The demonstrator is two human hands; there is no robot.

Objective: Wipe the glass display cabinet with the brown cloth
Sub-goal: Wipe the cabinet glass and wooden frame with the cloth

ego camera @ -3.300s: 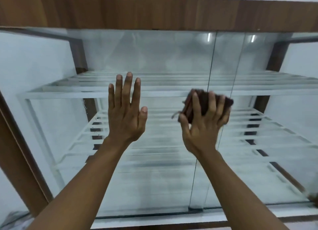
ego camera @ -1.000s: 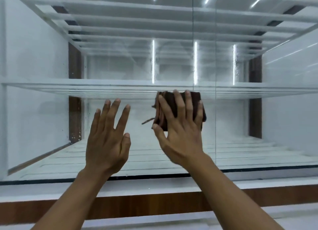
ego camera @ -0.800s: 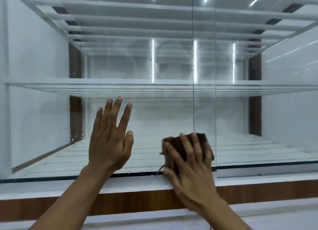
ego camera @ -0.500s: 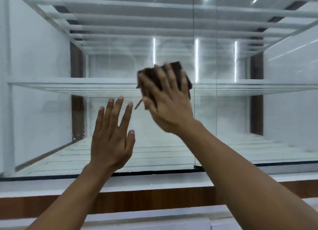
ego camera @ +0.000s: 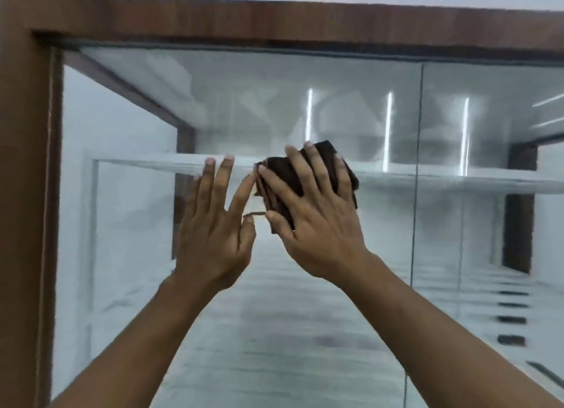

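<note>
Left hand (ego camera: 213, 233) had risen level with the shelf (ego camera: 457, 180) of the glass display cabinet (ego camera: 305, 20), fingers (ego camera: 210, 188) released flat; right hand (ego camera: 320, 224), fingers spread, pressed the brown cloth (ego camera: 287, 179) there. Upper pane likely underway.

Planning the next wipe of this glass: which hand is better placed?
Right. The right hand presses the brown cloth against the glass; the left hand is bare, fingers straight, beside it.
</note>
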